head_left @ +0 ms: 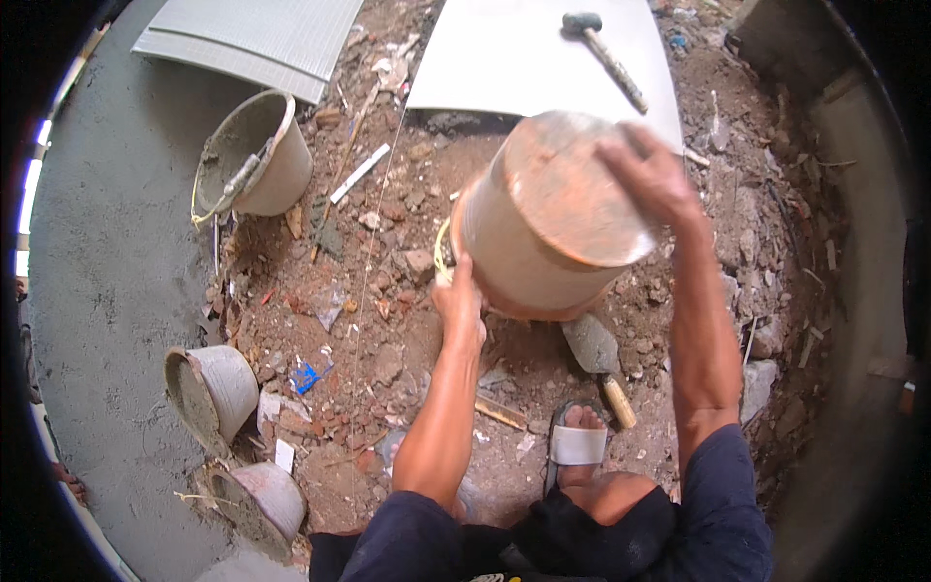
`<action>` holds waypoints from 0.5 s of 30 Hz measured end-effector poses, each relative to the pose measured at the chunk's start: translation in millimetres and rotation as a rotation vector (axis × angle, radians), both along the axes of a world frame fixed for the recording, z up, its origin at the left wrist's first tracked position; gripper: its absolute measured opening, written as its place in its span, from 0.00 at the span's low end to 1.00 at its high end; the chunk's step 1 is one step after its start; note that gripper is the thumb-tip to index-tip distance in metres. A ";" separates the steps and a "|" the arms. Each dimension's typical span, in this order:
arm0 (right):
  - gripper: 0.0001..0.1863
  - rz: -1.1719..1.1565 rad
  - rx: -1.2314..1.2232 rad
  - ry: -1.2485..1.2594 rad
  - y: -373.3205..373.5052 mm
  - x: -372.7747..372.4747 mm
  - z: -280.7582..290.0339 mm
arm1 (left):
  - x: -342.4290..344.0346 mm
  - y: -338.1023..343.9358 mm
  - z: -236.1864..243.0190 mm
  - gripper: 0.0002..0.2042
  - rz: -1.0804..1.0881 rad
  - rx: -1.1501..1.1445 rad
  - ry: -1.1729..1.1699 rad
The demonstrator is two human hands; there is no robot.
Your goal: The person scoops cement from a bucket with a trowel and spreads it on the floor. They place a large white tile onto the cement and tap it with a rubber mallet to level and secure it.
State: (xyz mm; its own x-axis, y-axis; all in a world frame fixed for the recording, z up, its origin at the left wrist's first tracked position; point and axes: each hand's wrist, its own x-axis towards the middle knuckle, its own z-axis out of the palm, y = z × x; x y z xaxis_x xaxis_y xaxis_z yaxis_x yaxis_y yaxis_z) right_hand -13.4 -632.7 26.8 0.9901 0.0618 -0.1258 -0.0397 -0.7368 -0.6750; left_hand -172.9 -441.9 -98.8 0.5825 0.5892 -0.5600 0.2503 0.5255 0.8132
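Observation:
A mud-stained, pale bucket (pixel 543 223) is held tipped over in front of me, its orange-smeared base turned up and its mouth facing down. My left hand (pixel 461 303) grips it at the rim, beside a yellowish handle. Against the far right edge of the base lies my right hand (pixel 652 177), slightly blurred, with fingers stretched out rather than wrapped round anything. Below the bucket, a trowel (pixel 592 344) with a wooden handle rests on the rubble, its blade partly near the bucket's shadow. What is under the bucket's mouth is hidden.
Three mortar-coated buckets stand or lie at the left: a large one (pixel 281 170) and two smaller ones (pixel 228 388) (pixel 272 495). A hammer (pixel 606 63) lies on a white sheet (pixel 485 58). Grey panels (pixel 252 39) sit at far left. Broken rubble (pixel 388 339) covers the ground.

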 end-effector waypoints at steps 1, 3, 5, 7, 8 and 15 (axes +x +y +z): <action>0.42 0.057 0.021 -0.041 -14.8 -1.3 24.5 | 2.9 -0.8 20.7 0.10 -0.013 0.010 -0.082; 0.32 0.054 0.049 -0.280 -37.3 -7.8 78.4 | 12.9 -4.3 62.3 0.10 -0.078 -0.042 -0.250; 0.26 0.146 0.167 -0.691 -56.7 -36.8 102.8 | 21.8 -15.5 86.1 0.11 -0.176 0.009 -0.494; 0.28 0.118 0.368 -0.726 -71.1 -42.7 97.4 | 34.1 -29.7 82.4 0.13 -0.208 -0.014 -0.413; 0.29 0.035 0.513 -0.457 -79.2 -34.2 86.2 | 40.3 -39.3 73.0 0.13 -0.189 0.032 -0.467; 0.34 -0.190 0.213 0.081 -155.3 4.8 -97.0 | 50.8 -38.5 -29.6 0.16 -0.339 0.194 0.067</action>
